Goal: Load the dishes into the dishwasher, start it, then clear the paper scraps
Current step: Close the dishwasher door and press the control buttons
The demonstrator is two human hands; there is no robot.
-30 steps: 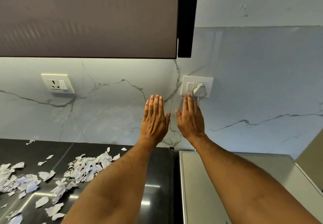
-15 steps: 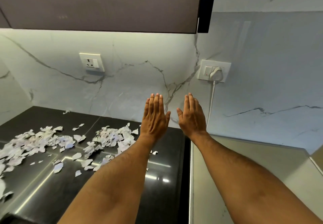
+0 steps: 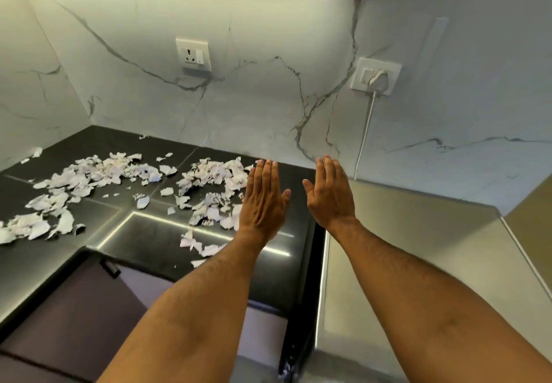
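White torn paper scraps (image 3: 98,179) lie scattered in piles over the black countertop (image 3: 149,233), from the far left to just under my left hand. My left hand (image 3: 263,200) is held flat with straight fingers above the right end of the scraps, holding nothing. My right hand (image 3: 330,194) is also flat and empty, beside it over the counter's right edge. The steel top of the dishwasher (image 3: 403,257) lies to the right, below my right forearm. Its door and any dishes are out of view.
A marble backsplash carries an empty wall socket (image 3: 193,55) and a second socket with a white plug (image 3: 378,79) and cord running down behind the appliance. Dark cabinets hang above. A dark drawer front with a handle (image 3: 110,267) sits below the counter.
My view has swung down and left, away from the plugged socket. Both hands have dropped from near the switch to over the counter, still flat and empty. More scraps are in view.
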